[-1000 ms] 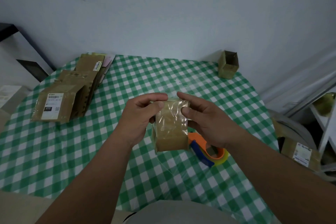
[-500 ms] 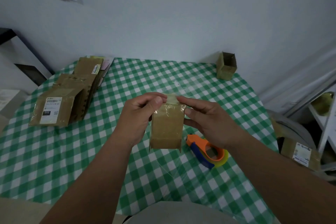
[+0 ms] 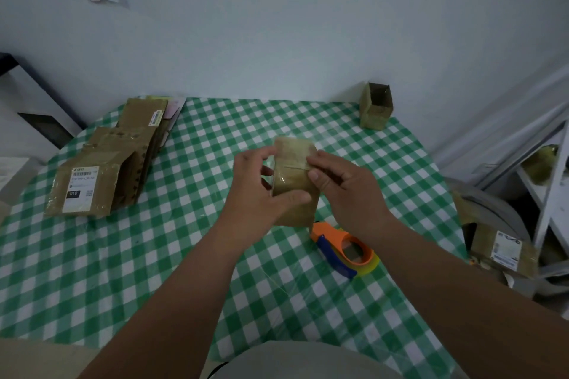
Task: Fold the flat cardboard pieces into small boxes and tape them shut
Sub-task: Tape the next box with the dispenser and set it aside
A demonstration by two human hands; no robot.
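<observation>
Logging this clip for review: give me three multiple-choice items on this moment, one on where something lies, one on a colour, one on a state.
1. Where is the tape dispenser?
A. on the table below the hands
B. on the cardboard stack
C. by the wall

2. The tablecloth is checked in:
A. red and white
B. green and white
C. blue and yellow

3. The box by the wall is:
A. flattened
B. taped shut
C. open on top

Answers: 1 A, it lies under the held box. 2 B, green checks show. 3 C, its inside is visible.
</observation>
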